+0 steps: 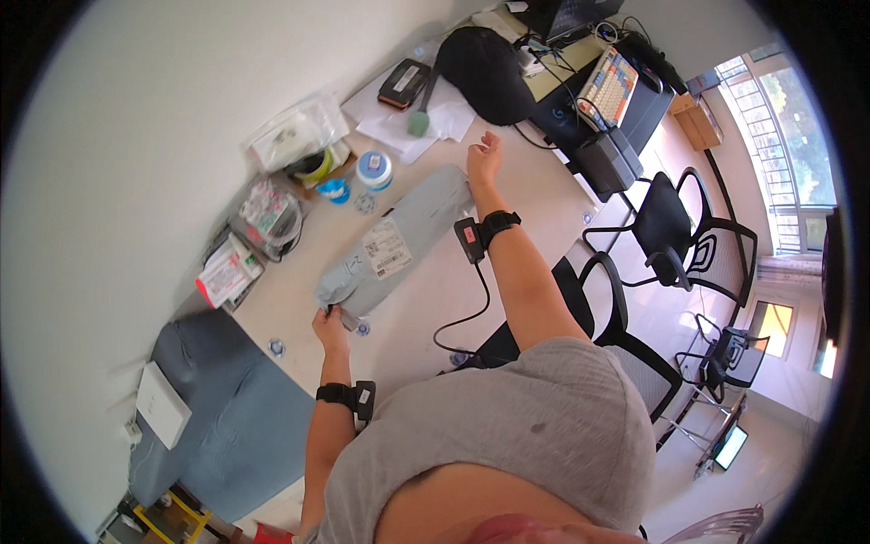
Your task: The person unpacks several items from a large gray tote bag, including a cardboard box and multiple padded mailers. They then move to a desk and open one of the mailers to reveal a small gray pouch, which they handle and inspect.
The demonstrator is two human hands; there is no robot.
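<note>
A long grey plastic mailing parcel (428, 211) lies diagonally on the pale tabletop, with a white printed label (387, 248) and handwritten marks on its upper side. At its near left end is my left hand (330, 331), fingers closed on a small dark-and-grey object (349, 320) too small to identify; the hand meets the parcel's end there. My right hand (484, 162) is beside the parcel's far right end, its fingers curled. Whether anything is inside those fingers is hidden. Black straps with small boxes circle both my forearms.
Along the wall stand a blue-white round tub (374, 170), a blue packet (334, 191) and plastic bags (268, 211). Farther back are a black cap (484, 75), a green-headed brush (419, 122), a dark case (404, 84) and a keyboard (608, 87). Office chairs (663, 231) stand at right.
</note>
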